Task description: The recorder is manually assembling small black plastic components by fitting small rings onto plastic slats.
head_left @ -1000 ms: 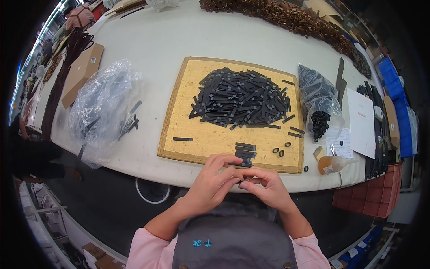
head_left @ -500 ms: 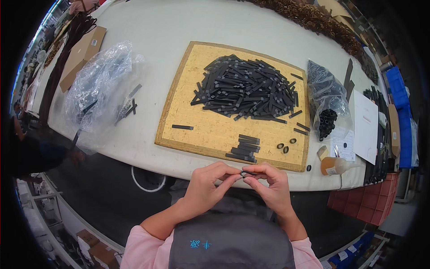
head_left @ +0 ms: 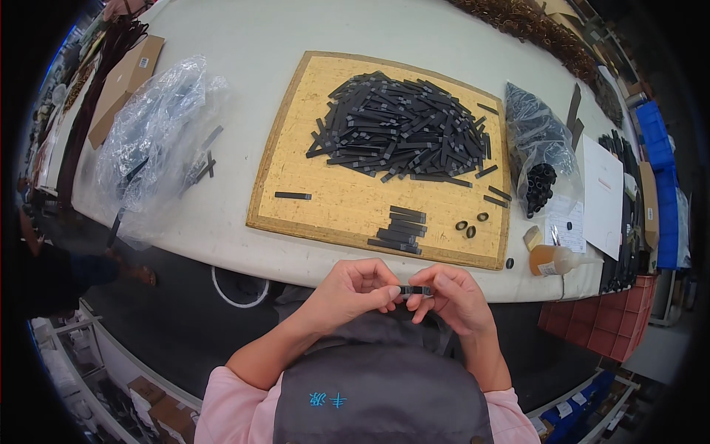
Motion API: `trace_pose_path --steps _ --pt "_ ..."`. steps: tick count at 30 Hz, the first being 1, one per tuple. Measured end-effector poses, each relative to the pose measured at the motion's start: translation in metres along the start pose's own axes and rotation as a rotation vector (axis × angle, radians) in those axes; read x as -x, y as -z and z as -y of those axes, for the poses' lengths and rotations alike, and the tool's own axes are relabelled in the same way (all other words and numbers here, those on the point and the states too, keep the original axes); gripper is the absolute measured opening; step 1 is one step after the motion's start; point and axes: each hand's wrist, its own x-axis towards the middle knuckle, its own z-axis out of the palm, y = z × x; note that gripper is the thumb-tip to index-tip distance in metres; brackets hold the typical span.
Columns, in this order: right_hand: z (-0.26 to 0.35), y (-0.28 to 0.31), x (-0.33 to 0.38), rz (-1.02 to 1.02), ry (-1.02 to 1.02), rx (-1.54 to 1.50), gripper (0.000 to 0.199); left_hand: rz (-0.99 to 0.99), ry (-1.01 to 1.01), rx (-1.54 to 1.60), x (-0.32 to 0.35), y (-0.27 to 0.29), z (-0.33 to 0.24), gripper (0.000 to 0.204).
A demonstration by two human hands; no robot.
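While both hands meet just in front of the person's chest, a short black strip [head_left: 416, 289] is pinched between them, below the near edge of the tabletop [head_left: 222, 229]. The left hand [head_left: 353, 290] has its grip closed on the strip's left end, thumb and forefinger pressed together, the other fingers curled under. The right hand [head_left: 455, 296] closes its grip on the right end, fingertips bent inward toward the left hand. Both forearms rise from the lower edge and angle toward each other, wrists slightly cocked.

Just beyond the hands, past the tabletop's rounded edge, a cork board [head_left: 333, 200] lies flat. A small neat stack of strips [head_left: 401, 228] sits near its front edge, with three small black rings [head_left: 471, 225] just to the right. A single strip [head_left: 293, 195] lies apart on the left of the board. Farther back, a big loose heap of black strips [head_left: 403, 129] covers the board's middle.

To the right stand a small amber bottle [head_left: 556, 260] and a bag of black parts [head_left: 538, 152]; to the left a crumpled clear plastic bag [head_left: 155, 133] takes up room.
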Motion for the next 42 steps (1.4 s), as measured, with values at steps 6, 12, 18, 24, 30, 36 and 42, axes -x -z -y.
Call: trace_pose_path --steps 6,12,18,24,30,36,42 --pt "-0.007 0.005 -0.002 0.03 0.028 0.176 0.015 -0.08 -0.195 -0.358 0.0 -0.002 0.005 0.008" --pt "-0.008 -0.004 -0.005 -0.1 0.107 0.498 0.011 -0.178 -0.283 -0.607 -0.002 -0.007 0.003 0.007" --pt "-0.004 -0.007 -0.01 -0.071 -0.03 0.337 0.016 -0.151 -0.107 -0.375 -0.001 0.004 0.008 0.006" --pt "-0.005 -0.004 -0.01 -0.122 -0.105 0.466 0.01 -0.174 -0.137 -0.542 0.0 0.0 0.004 0.007" --pt "-0.008 -0.001 -0.014 -0.135 -0.106 0.456 0.01 -0.157 -0.072 -0.425 -0.004 0.006 0.011 0.007" --pt "-0.012 0.006 -0.019 -0.091 -0.185 0.298 0.013 -0.164 0.018 -0.305 -0.005 0.009 0.016 0.008" --pt "-0.015 0.01 -0.022 -0.084 -0.214 0.276 0.015 -0.188 0.0 -0.349 -0.005 0.007 0.015 0.008"
